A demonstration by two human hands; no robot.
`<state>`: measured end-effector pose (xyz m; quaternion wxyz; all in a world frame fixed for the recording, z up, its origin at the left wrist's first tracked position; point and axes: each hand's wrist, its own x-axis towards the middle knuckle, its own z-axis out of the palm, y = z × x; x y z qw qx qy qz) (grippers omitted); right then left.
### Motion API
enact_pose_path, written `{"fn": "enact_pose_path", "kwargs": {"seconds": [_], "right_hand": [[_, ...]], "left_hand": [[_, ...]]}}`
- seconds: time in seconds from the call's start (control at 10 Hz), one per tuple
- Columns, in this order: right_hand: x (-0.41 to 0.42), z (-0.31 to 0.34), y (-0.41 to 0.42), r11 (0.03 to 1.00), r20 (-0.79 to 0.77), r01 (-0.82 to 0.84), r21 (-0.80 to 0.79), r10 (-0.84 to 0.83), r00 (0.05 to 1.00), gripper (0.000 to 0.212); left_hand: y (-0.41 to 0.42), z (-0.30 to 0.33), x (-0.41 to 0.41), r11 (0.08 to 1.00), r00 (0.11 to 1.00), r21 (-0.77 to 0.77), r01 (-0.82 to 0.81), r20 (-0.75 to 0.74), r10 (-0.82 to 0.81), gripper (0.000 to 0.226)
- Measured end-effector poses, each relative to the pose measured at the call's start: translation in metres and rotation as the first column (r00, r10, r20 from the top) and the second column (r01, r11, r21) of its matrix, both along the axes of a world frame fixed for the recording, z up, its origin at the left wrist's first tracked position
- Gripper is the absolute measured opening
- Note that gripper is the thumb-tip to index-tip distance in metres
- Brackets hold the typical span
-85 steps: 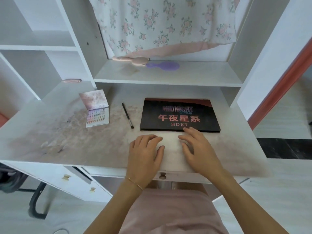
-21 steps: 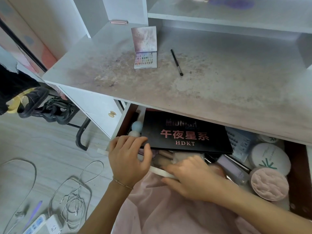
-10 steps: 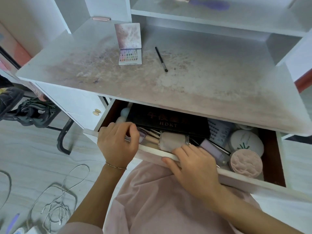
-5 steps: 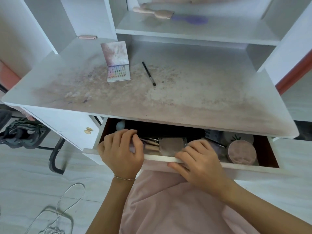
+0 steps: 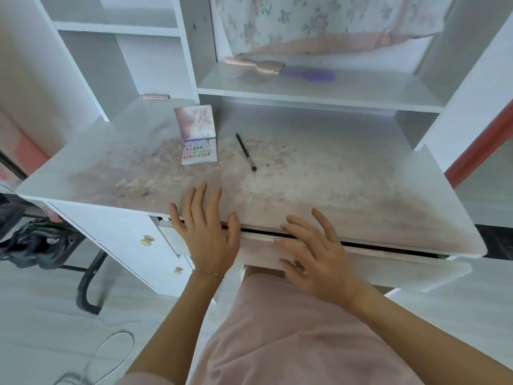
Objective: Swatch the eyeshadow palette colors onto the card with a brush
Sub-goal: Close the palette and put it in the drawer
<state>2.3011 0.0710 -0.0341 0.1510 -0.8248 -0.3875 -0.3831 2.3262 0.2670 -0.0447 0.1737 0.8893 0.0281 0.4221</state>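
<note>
Palette [image 5: 199, 147] with pastel pans, thin black brush [image 5: 245, 152], stained desktop [image 5: 319, 173]

1. I see a desk top [image 5: 319, 173] of white laminate, matt and smeared with pinkish, powdery stains.
2. The drawer front [image 5: 388, 266] looks like the same painted white board, smooth, with a pink tinge.
3. The small palette [image 5: 199, 150] has a marbled pink lid with a slight sheen, like card or plastic.
4. The brush [image 5: 244, 150] has a thin, black, smooth handle.
5. The curtain [image 5: 319, 20] is soft floral cloth.
6. The bracelet [image 5: 208, 272] is gold-coloured metal chain.
</note>
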Motion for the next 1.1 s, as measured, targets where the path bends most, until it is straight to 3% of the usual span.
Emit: {"fn": "enact_pose_path", "kwargs": {"seconds": [0.1, 0.2, 0.3, 0.5, 0.9, 1.0, 1.1], "right_hand": [[-0.022, -0.016, -0.007, 0.994, -0.063, -0.082, -0.075, 0.077, 0.995, 0.035], [-0.040, -0.036, -0.024, 0.964, -0.165, -0.037, -0.262, -0.007, 0.986, 0.038], [-0.047, -0.049, -0.048, 0.903, -0.147, 0.129, -0.409, -0.205, 0.968, 0.044], [-0.042, -0.058, -0.075, 0.866, -0.147, 0.250, -0.433, -0.341, 0.928, 0.049], [-0.019, -0.048, -0.067, 0.797, -0.227, 0.281, -0.535, -0.456, 0.860, 0.051], [-0.035, -0.033, -0.057, 0.803, -0.338, 0.238, -0.546, -0.471, 0.815, 0.043], [-0.041, 0.010, -0.045, 0.857, -0.637, 0.074, -0.510, -0.433, 0.638, 0.042]], "left_hand": [[0.002, -0.022, -0.029, 0.988, 0.989, 0.043, 0.145, 0.014, -0.146, 0.046], [0.003, -0.052, -0.059, 0.939, 0.948, 0.131, 0.317, -0.044, -0.314, 0.049], [0.010, -0.075, -0.071, 0.896, 0.918, 0.225, 0.383, -0.204, -0.341, 0.057], [0.018, -0.091, -0.059, 0.890, 0.899, 0.317, 0.328, -0.393, -0.192, 0.058], [0.007, -0.067, -0.037, 0.876, 0.855, 0.365, 0.314, -0.510, -0.094, 0.071], [0.002, -0.054, -0.049, 0.903, 0.862, 0.276, 0.330, -0.478, -0.169, 0.060], [-0.003, -0.022, -0.056, 0.931, 0.911, 0.160, 0.327, -0.315, -0.266, 0.043]]}}
